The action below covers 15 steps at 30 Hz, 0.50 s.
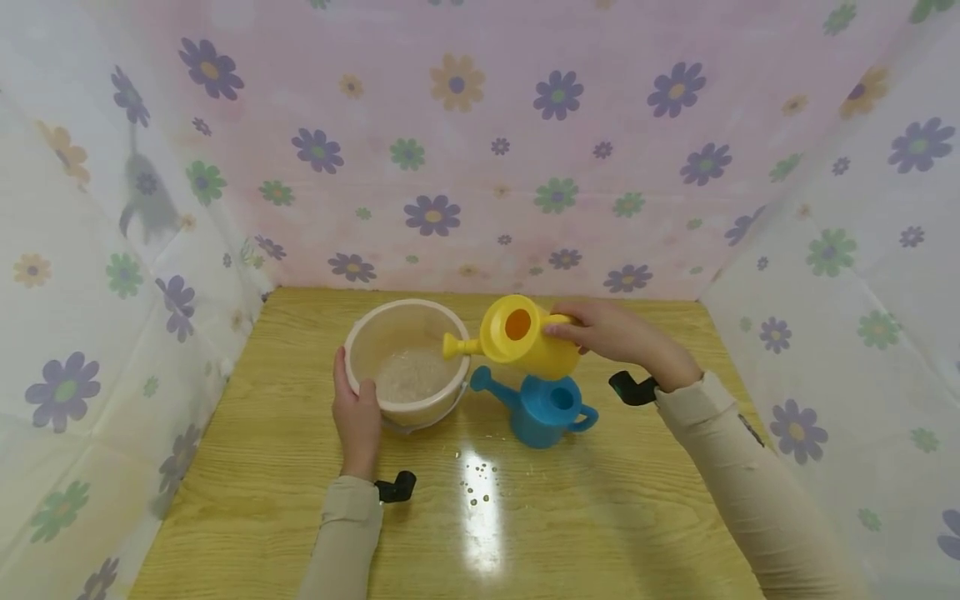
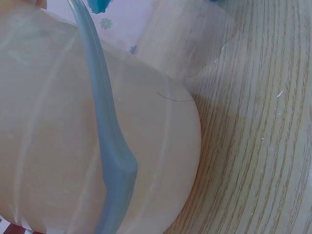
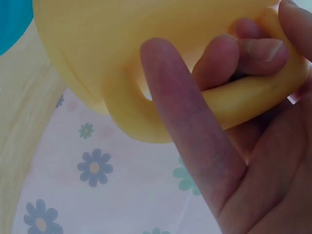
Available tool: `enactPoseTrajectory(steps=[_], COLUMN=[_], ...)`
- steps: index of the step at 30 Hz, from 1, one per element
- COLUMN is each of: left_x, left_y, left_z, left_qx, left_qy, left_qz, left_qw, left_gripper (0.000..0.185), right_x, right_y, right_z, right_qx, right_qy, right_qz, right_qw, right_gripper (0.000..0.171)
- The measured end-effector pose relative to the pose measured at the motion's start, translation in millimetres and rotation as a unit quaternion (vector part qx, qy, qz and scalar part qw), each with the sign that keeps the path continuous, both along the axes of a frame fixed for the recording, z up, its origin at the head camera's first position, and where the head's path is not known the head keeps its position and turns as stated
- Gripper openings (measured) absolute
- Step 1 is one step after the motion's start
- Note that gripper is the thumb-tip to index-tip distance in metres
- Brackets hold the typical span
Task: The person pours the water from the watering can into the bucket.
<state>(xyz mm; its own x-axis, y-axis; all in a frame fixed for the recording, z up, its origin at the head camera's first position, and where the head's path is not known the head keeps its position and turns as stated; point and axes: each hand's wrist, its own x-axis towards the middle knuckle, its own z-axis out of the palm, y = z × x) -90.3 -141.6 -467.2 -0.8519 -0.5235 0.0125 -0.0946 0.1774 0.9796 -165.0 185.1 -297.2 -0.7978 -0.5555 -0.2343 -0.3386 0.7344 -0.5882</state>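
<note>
A pale cream bucket (image 1: 429, 415) stands on the table with clear liquid (image 1: 412, 375) in the bottom. My left hand (image 1: 357, 423) holds the bucket at its left side, fingers along the outer wall and thumb at the rim. In the left wrist view the grey bail handle (image 2: 108, 126) hangs against the bucket. A yellow watering can (image 1: 543, 354) is raised in my right hand (image 1: 611, 331), tilted with its spout over the bucket's right rim. Fingers (image 3: 217, 61) wrap through its handle. Whether liquid flows from the spout, I cannot tell.
A blue watering can (image 1: 538, 421) stands upright on the table just below the yellow one, spout toward the bucket. Several water drops (image 1: 477, 487) lie on the wooden table (image 1: 262, 492). Flower-patterned cloth (image 1: 487, 167) closes off the back and both sides.
</note>
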Motion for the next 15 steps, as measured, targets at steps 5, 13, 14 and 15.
enactPoseTrajectory(steps=[5, 13, 14, 15], left_x=[2.1, 4.5, 4.0, 3.6], left_y=[-0.9, 0.6, 0.7, 0.8], left_z=[1.0, -0.9, -0.9, -0.6], left_qx=[0.013, 0.009, 0.008, 0.005], left_qy=[-0.006, 0.006, 0.007, 0.011], left_qz=[-0.009, -0.008, -0.008, -0.007], left_qw=[0.9999, 0.9999, 0.9999, 0.9999], left_gripper=[0.063, 0.064, 0.064, 0.064], right_x=[1.8, 3.7, 3.4, 3.1], right_y=[-3.4, -6.4, -6.4, -6.5], right_z=[0.8, 1.8, 2.1, 2.4], right_qx=[0.007, 0.011, 0.012, 0.012], right_qy=[0.014, 0.033, 0.036, 0.039], right_qz=[0.0, 0.012, 0.014, 0.015], right_qw=[1.0, 0.999, 0.999, 0.999], right_gripper=[0.032, 0.032, 0.032, 0.032])
